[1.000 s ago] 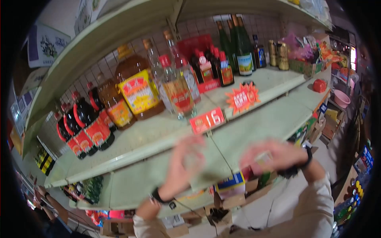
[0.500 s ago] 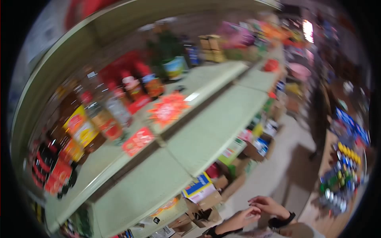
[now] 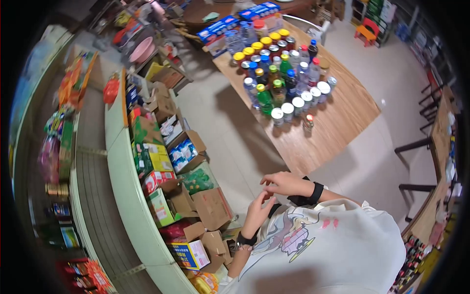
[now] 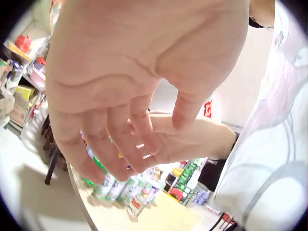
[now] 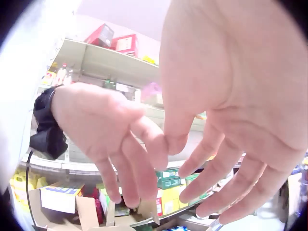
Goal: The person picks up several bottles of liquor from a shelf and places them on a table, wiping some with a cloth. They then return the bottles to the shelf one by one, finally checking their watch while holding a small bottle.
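Observation:
Both hands are empty and held close together in front of the body. In the head view the left hand (image 3: 255, 215) is the lower one, its fingertips close to those of the right hand (image 3: 289, 184). The left palm (image 4: 144, 62) fills the top of the left wrist view, fingers loosely bent, with the right hand (image 4: 192, 139) behind it. In the right wrist view the right palm (image 5: 236, 86) is large, fingers spread, and its thumb overlaps a finger of the left hand (image 5: 101, 120); whether they touch, I cannot tell.
Ahead is a wooden table (image 3: 338, 132) with rows of bottles and cans and a small bottle (image 3: 308, 122) near them. Left of the body are a long shelf (image 3: 127, 181) and open cardboard boxes (image 3: 211, 208). Black-legged tables (image 3: 416, 145) stand at the right.
The head view has swung right from the bottle shelf to the table. The hands, earlier apart and blurred over the shelf, have come together near the body.

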The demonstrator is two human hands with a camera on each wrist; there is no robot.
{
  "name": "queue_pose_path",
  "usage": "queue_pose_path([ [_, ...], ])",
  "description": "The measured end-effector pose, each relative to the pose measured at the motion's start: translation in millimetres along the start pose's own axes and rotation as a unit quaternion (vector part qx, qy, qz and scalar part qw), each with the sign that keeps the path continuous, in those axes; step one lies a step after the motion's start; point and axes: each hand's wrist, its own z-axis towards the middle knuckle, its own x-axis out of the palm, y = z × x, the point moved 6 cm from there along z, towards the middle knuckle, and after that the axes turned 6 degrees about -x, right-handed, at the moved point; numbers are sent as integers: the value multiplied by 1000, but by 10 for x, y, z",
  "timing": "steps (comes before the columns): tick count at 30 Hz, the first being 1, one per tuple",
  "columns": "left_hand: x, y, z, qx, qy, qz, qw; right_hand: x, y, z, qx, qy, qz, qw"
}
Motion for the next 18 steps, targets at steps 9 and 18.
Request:
queue_pose_path([
  [9,928,199,1257,-11,109,-72,991,-1144,-2326,-493,196,-489,-82,846],
  [18,1364,523,2063,-110,87,-168,976,-1349,-2931,-94,111,-467,34,877],
])
